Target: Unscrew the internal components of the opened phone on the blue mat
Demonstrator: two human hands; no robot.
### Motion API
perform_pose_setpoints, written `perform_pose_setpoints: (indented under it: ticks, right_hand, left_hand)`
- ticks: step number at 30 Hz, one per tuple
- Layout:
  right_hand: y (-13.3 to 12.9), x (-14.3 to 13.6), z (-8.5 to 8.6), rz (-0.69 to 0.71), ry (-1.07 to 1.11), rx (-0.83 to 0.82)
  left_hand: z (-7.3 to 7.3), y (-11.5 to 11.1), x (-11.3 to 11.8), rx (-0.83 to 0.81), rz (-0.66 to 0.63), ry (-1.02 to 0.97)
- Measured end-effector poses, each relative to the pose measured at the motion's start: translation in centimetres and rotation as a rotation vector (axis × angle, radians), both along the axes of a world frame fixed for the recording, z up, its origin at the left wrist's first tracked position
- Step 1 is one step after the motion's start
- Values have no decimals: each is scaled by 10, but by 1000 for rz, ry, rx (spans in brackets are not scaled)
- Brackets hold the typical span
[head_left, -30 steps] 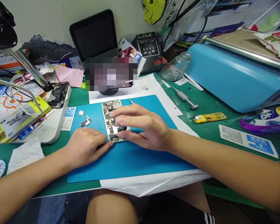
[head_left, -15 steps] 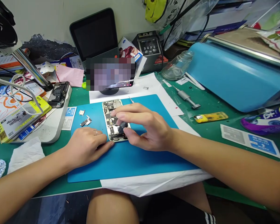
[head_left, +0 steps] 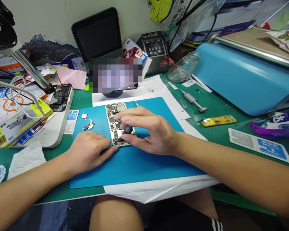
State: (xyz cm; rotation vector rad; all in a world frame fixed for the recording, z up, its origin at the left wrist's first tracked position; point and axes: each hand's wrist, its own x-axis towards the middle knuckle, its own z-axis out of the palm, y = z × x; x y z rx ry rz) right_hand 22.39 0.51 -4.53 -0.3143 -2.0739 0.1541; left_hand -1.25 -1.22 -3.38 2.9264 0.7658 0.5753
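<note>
An opened phone with its inner boards bare lies on the blue mat. My left hand, wearing a ring, rests on the mat with curled fingers and steadies the phone's lower left corner. Over the phone, my right hand holds a dark-handled screwdriver between thumb and fingers; its tip is hidden. A thin pointed metal tool pokes out behind my right hand. Left of the phone lie a small metal part and a loose dark phone part.
A blurred-out phone screen stands at the back before a dark display. To the left, another opened phone and boxes sit on a white stand. On the right are a glass jar, a grey tool and a blue case.
My right thumb has slid left across the screwdriver handle, toward the fingers. My left hand and the phone have stayed in place.
</note>
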Motion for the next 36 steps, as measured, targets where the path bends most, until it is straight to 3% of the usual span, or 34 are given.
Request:
perform_pose_setpoints:
  ticks: [19, 36]
  right_hand:
    - [-1, 2, 0, 3, -18, -24]
    - [-3, 2, 1, -105, -49, -45]
  left_hand:
    - [1, 0, 0, 7, 0, 13]
    - [2, -1, 0, 1, 5, 19]
